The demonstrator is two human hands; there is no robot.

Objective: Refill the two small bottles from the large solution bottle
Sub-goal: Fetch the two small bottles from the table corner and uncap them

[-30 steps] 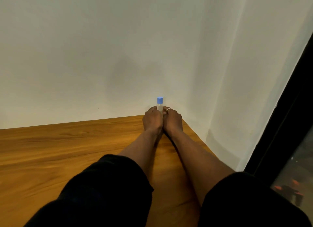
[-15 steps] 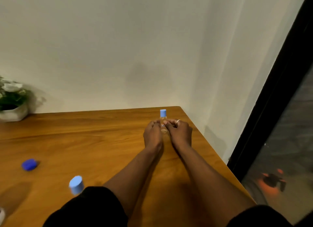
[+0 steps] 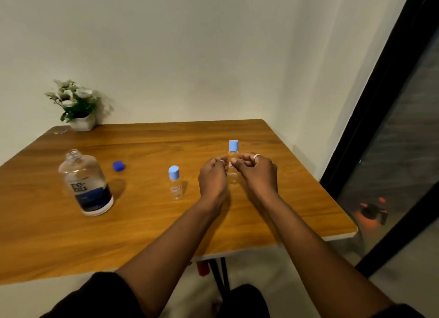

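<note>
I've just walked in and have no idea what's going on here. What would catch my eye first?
Both hands, the left hand and right hand, meet around a small blue-capped bottle toward the table's right side. At left stands a large solution bottle, uncapped, its dark blue cap lying beside it, and a second small bottle in between.

Bare forearms, black sleeves [image 3: 99, 294], a pale ring [image 3: 256, 155] on one finger.

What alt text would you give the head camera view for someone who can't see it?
Both hands, left hand and right hand, hold a capped small bottle over a wooden table. Left of them stand a second capped small bottle, a loose blue cap and the open large solution bottle.
</note>
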